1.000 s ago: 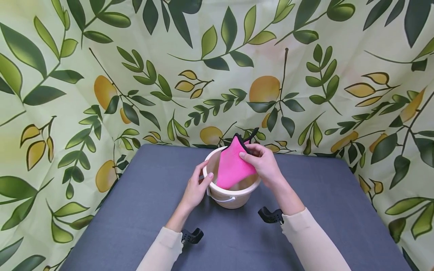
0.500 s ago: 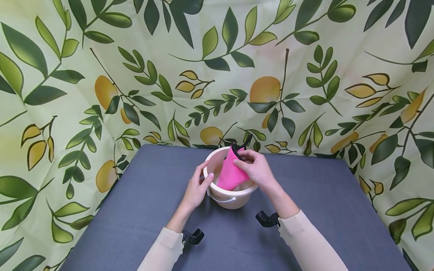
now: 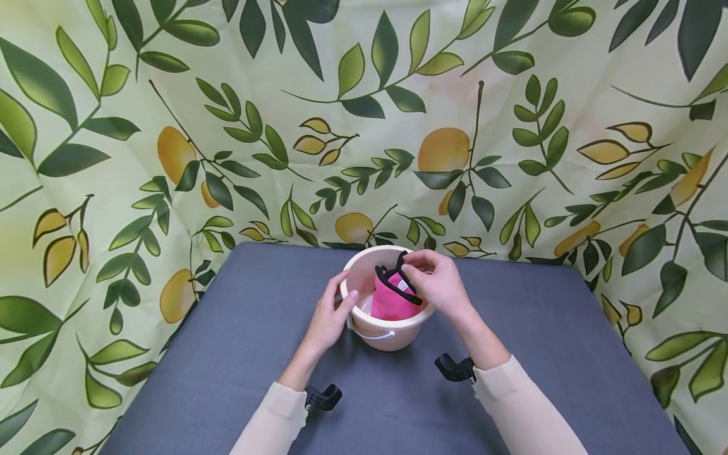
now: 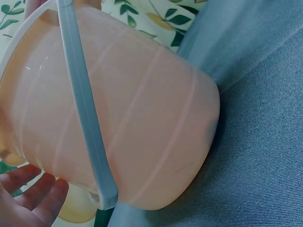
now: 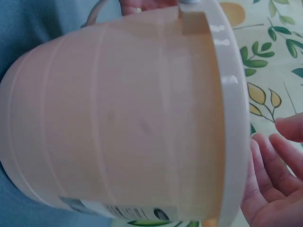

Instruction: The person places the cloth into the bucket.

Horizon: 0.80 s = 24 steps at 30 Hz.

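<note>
A peach plastic bucket (image 3: 387,335) with a white handle (image 3: 375,336) stands on the table. My left hand (image 3: 330,313) holds its left side, thumb at the rim and fingers along the outer wall. Inside the bucket sits a pink cloth piece (image 3: 392,306) with black trim, a black loop and a small white label. Its lower part is hidden by the bucket's front wall. Over the right rim is my right hand (image 3: 438,281), fingertips close to the black loop. In the right wrist view, thumb and fingers (image 5: 272,168) are slightly apart, with nothing visible between them.
The table has a dark grey-blue cover (image 3: 273,265). Behind it and along the sides hangs a pale curtain (image 3: 364,145) with leaves and orange fruit. Black camera mounts (image 3: 324,398) stick out from both wrists. A barcode label (image 5: 132,211) is on the bucket.
The pink cloth piece has dropped lower into the bucket, away from my right hand's grip. The right hand first lowered with it, then rose a little. The left hand has stayed on the bucket.
</note>
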Available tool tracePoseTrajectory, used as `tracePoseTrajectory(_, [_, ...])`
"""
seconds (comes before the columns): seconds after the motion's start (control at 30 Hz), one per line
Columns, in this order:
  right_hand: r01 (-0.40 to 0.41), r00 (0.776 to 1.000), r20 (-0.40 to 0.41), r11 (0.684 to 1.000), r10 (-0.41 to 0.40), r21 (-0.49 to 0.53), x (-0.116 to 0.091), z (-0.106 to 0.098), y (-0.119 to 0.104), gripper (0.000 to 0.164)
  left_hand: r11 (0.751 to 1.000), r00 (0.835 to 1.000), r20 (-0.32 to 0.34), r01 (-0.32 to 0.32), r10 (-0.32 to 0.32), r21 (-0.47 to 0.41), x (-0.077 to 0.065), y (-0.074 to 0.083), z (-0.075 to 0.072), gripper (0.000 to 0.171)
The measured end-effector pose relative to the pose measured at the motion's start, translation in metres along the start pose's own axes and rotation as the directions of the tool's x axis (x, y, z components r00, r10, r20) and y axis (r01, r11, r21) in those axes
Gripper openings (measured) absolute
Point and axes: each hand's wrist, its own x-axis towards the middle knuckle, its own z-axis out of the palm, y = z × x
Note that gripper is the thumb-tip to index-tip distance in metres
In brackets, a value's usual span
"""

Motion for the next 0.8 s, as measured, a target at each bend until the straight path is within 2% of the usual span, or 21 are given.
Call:
tracePoseTrajectory(0.2, [0.047,0.998,-0.039,0.998,-0.049,-0.032,-0.006,-0.013,-0.002,0.02,0.999,1.0,-0.013,0.005,-0.005,0.04,0.005,-0.027,0.0,0.05])
tracePoseTrajectory(0.27, [0.07,0.996,-0.057,0.996,-0.074,-0.061,-0.009,-0.017,-0.001,0.02,0.998,1.0,-0.012,0.007,-0.006,0.064,0.006,-0.03,-0.001,0.051])
tracePoseTrajectory(0.6, [0.085,0.99,-0.097,0.986,-0.099,-0.143,-0.023,-0.039,0.006,0.028,0.989,1.0,0.02,0.01,-0.013,0.149,0.007,-0.023,-0.008,0.053])
tracePoseTrajectory(0.8, [0.098,0.985,-0.12,0.973,-0.126,-0.21,-0.032,-0.049,0.013,0.03,0.974,0.999,0.023,-0.028,0.023,0.224,0.005,-0.022,-0.013,0.052])
